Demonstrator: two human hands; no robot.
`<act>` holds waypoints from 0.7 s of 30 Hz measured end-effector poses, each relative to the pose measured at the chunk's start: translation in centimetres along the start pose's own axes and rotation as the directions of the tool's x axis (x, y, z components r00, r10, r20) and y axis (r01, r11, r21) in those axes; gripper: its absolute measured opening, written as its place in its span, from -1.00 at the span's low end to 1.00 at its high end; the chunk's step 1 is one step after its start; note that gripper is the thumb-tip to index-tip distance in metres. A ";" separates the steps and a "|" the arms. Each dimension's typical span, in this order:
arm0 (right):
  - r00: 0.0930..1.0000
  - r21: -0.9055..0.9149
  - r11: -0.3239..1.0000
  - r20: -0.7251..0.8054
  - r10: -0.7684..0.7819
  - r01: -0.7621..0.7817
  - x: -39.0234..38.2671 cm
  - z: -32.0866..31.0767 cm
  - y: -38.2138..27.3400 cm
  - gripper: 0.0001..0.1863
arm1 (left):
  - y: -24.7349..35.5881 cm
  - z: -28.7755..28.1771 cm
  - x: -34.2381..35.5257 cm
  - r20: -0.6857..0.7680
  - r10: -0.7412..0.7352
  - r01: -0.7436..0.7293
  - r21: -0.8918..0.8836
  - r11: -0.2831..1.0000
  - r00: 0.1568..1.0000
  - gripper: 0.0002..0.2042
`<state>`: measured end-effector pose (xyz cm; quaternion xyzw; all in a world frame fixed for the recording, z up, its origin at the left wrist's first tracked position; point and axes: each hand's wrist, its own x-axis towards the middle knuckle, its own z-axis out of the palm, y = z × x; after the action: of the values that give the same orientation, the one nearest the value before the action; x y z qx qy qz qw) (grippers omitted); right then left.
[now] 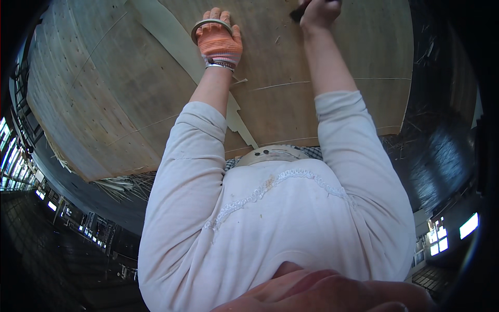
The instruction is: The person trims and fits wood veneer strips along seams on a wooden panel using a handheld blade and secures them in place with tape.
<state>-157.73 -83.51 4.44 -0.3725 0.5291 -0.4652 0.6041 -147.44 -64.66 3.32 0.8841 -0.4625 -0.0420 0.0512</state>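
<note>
My left hand (218, 44), in an orange-coated glove, lies palm-down on a sheet of wood veneer (267, 114) with its fingers stretched out. A thin pale ring (199, 24), possibly a tape roll, lies across its fingers. My bare right hand (317, 15) is at the top edge, closed on a dark tool (298, 13) that is partly cut off by the frame. A pale veneer strip (171, 47) with a ragged end runs diagonally beneath and beside my left hand, down toward my waist.
The veneer sheets rest on a stack with frayed splinters (117, 187) along the near left edge. A dark, shiny surface (431, 161) lies to the right. Dark railings (23, 104) and distant bright windows (15, 156) show at the left rim.
</note>
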 end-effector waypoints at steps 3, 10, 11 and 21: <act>0.995 -0.103 0.990 0.048 -0.091 0.095 3.3 0.2 0.9 -0.76 | 0.5 0.0 -0.3 0.007 0.017 -0.017 -0.020 1.000 1.000 -0.59; 0.991 -0.359 0.934 0.127 0.043 0.006 -2.2 -2.0 2.8 -0.78 | -0.5 -0.1 -0.5 -0.020 0.001 -0.001 0.001 1.000 1.000 -0.60; 0.991 -0.361 0.933 0.126 0.043 0.005 -2.5 -2.5 2.7 -0.78 | -0.5 -0.2 -0.4 0.004 -0.002 0.002 0.003 1.000 1.000 -0.59; 1.000 -0.164 0.986 -0.024 -0.020 0.016 -2.2 -6.6 1.6 -0.80 | 2.1 -1.5 -0.7 -0.075 -0.009 0.006 -0.043 0.999 0.997 -0.59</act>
<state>-164.01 -80.63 2.49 -0.4198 0.5698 -0.4303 0.5603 -149.34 -65.19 5.06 0.8855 -0.4560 -0.0185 0.0871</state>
